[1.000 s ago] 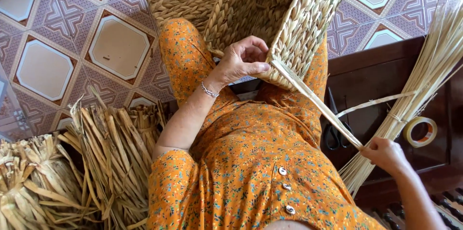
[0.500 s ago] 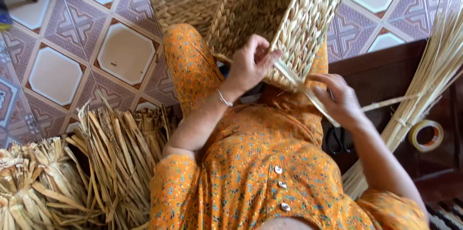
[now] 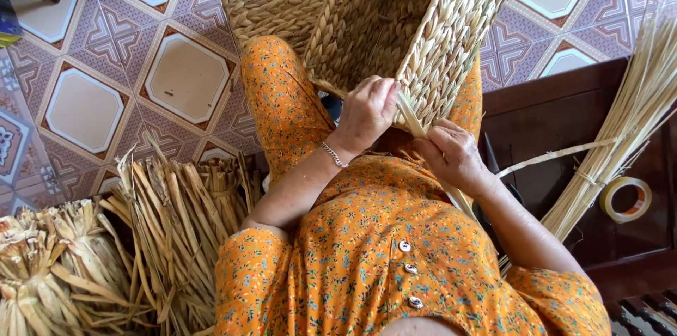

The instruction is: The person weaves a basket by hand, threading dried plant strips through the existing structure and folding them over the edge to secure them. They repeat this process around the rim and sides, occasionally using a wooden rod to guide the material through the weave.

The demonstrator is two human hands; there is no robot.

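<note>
Left hand (image 3: 367, 114) clamps the near rim of the woven basket (image 3: 374, 26), fingers curled over the edge, thumb side pressing a flat pale fibre strip (image 3: 411, 121) against the weave. Right hand (image 3: 451, 156) sits just beside it, touching the same strip, fingers closed around it lower down. The strip runs from the rim, down between both hands and out under the right wrist.

The basket rests tilted on the person's lap, opening facing them, far side over the patterned floor tiles (image 3: 176, 82).

Around the hands:
- Well left of the left hand, below the elbow: heap of dried leaf bundles (image 3: 162, 237), tan-brown, loose ends sticking up. Not in the way.
- Right of the right hand: bundle of thin pale straw stalks (image 3: 627, 131), tied near the lower end, leaning across a dark wooden bench (image 3: 557, 117). One loose strand runs from it toward the right wrist.
- Further right, on the bench: roll of clear tape (image 3: 626, 199), yellowish ring, lying flat.

Silver bracelet (image 3: 335, 156) on the left wrist. No labels or packages in view.
</note>
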